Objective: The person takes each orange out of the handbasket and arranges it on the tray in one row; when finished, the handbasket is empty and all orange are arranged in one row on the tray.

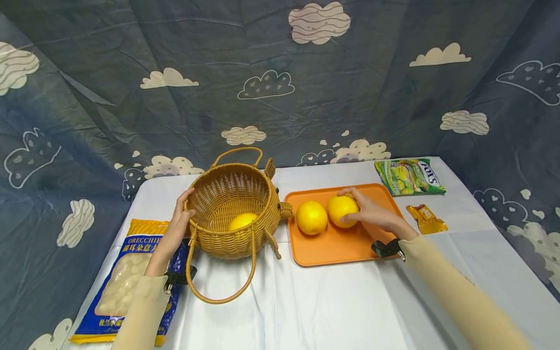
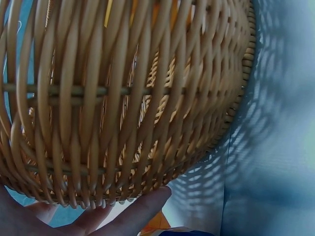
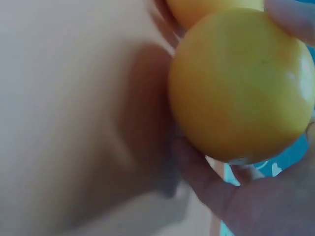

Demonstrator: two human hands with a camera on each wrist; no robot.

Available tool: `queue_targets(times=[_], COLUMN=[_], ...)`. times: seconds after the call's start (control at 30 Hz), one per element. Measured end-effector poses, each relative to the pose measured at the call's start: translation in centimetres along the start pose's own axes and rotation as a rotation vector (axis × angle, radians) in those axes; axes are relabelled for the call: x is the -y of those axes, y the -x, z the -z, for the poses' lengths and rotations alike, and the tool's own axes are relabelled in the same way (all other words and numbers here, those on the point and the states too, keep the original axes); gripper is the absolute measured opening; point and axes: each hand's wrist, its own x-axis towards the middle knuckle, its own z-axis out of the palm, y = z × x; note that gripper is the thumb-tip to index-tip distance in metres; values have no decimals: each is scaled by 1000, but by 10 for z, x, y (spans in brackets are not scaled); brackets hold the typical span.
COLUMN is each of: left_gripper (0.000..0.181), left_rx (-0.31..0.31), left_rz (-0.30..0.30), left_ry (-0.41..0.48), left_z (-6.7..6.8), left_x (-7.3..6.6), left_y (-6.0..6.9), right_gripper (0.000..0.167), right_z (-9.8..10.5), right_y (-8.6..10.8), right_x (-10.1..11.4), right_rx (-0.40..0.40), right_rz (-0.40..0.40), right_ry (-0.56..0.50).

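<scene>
A woven wicker basket [image 1: 227,243] with two loop handles stands left of centre, a yellow fruit [image 1: 242,221] inside it. The left hand [image 1: 176,226] grips the basket's left rim, thumb over the edge; in the left wrist view its fingers [image 2: 142,211] lie against the wicker wall [image 2: 123,108]. On the orange tray [image 1: 337,250] are two more yellow fruits. The right hand [image 1: 367,211] holds the right-hand fruit [image 1: 341,210] between thumb and fingers, beside the other fruit [image 1: 311,218]. In the right wrist view, fingers curve round that fruit [image 3: 241,88].
A blue and yellow pasta bag [image 1: 127,277] lies at the left, partly under the left forearm. Behind the tray's right side lies a green candy bag [image 1: 410,177], with a small orange-gold packet [image 1: 426,219] nearer. A cloud-patterned cloth [image 1: 262,112] hangs behind the table.
</scene>
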Motion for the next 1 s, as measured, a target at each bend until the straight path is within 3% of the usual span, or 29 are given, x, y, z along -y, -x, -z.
queue_targets(times=[0.13,0.27,0.7,0.8,1.0], left_gripper=[60,59,59,59,58], left_rx=[-1,-10,-10,-9,-8], left_rz=[-1,-6,-4,-11,-18], left_ry=[-8,-10,-4,-3,0], left_z=[1,1,2,1,1], left_x=[0,1,1,1,4], left_y=[1,1,1,1,0], right_gripper=[79,79,73,70,55], right_z=[-5,-5,7,12,18], right_y=[2,4,0,-3,-20], right_x=[-1,1,8,16,46], right_rx=[7,26,84,78,48], right_rz=[-23,-25,25,35,129], right_ry=[97,143,111,89,55])
